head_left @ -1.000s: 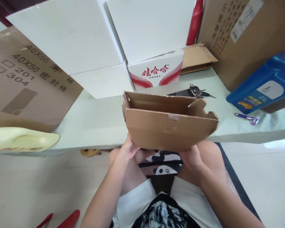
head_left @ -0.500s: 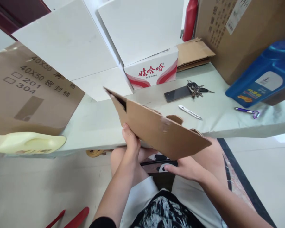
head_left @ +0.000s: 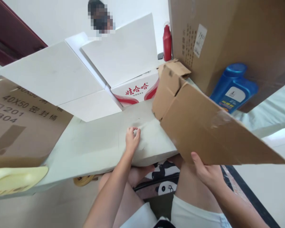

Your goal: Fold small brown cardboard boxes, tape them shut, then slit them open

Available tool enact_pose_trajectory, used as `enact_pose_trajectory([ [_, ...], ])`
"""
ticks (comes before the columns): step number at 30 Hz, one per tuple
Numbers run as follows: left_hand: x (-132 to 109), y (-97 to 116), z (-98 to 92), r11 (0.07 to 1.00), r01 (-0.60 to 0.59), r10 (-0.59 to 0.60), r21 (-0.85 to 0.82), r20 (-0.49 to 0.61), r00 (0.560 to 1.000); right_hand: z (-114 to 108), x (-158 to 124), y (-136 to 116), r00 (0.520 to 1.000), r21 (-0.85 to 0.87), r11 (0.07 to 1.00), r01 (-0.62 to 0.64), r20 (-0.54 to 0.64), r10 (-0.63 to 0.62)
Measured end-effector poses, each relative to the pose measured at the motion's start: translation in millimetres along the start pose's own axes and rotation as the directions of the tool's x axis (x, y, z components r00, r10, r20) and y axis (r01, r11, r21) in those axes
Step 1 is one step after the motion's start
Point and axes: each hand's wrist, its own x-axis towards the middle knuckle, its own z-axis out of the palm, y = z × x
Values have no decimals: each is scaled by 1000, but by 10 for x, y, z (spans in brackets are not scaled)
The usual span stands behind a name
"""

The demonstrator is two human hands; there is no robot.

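My right hand (head_left: pixel 207 171) grips a folded brown cardboard box (head_left: pixel 199 126) by its lower edge, thumb on the near face and the other fingers hidden behind. The flattened box tilts up to the left, with creased flaps at its upper left end. My left hand (head_left: pixel 133 137) is apart from the cardboard, over the pale green tabletop (head_left: pixel 92 142). Its fingers are loosely curled, a gap shows beside the thumb, and nothing is visible in it.
White panels (head_left: pixel 52 72) stand behind a white carton with red lettering (head_left: pixel 136 90). Large brown boxes (head_left: pixel 26 126) flank the table. A blue jug (head_left: pixel 235 88), red bottle (head_left: pixel 167 42) and more folded cardboard (head_left: pixel 182 68) are at the right; a pale yellow bottle (head_left: pixel 19 179) lies left.
My left hand has let go of the cardboard and moved over the tabletop. The cardboard has swung right, now in my right hand, covering the phone, keys and knife seen before.
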Motion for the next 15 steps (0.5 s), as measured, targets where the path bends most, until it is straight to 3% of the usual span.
enact_pose_trajectory([
  [4, 214, 94, 317, 982, -114, 95, 150, 124, 988, -20, 496, 41, 971, 23, 997, -80, -222, 83],
  [8, 279, 137, 524, 944, -171, 114, 282, 208, 971, 75, 1207, -42, 967, 26, 998, -53, -247, 58],
  [12, 266, 121, 548, 906, -203, 112, 371, 252, 961, 429, 2069, -144, 959, 122, 982, 145, -261, -110],
  [15, 271, 104, 530, 857, -232, 111, 460, 275, 955, 861, 2802, -242, 974, 393, 918, 63, -223, 28],
])
